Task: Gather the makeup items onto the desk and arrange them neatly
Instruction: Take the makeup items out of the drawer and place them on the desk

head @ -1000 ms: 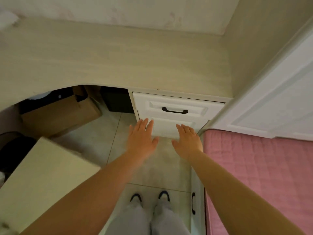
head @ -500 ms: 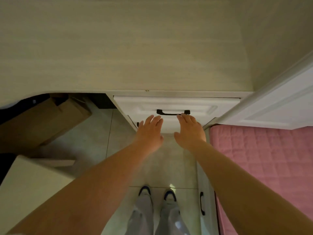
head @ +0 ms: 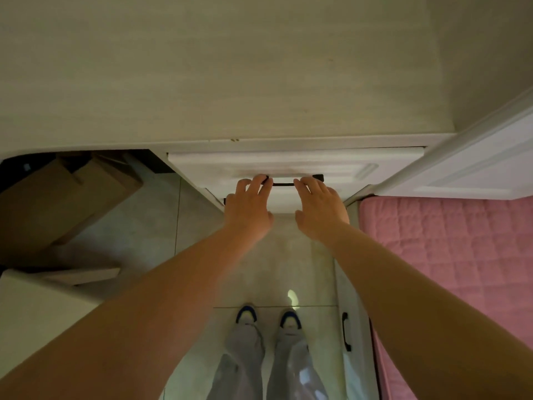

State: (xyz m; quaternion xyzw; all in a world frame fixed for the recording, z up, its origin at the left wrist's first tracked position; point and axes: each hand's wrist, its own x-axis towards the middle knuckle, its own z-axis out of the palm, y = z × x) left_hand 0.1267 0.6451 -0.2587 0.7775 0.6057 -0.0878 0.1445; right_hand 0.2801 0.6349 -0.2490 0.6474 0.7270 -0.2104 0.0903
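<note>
No makeup items are in view. The light wooden desk top [head: 202,67] fills the upper half of the head view. Under its front edge is a white drawer [head: 363,168], closed, with a black handle [head: 284,184]. My left hand [head: 248,209] has its fingertips curled over the handle's left end. My right hand [head: 320,212] touches the handle near its right end. Both hands have their fingers apart and hold nothing. What is inside the drawer is hidden.
A brown cardboard box [head: 66,197] sits on the floor under the desk at left. A pale box [head: 34,313] stands nearer at left. A pink quilted bed [head: 447,255] and a white panel [head: 476,168] close off the right. My shoes [head: 268,319] stand on the tiled floor.
I have leaned in closer over the desk. Both hands have moved forward from below the drawer front up to its black handle.
</note>
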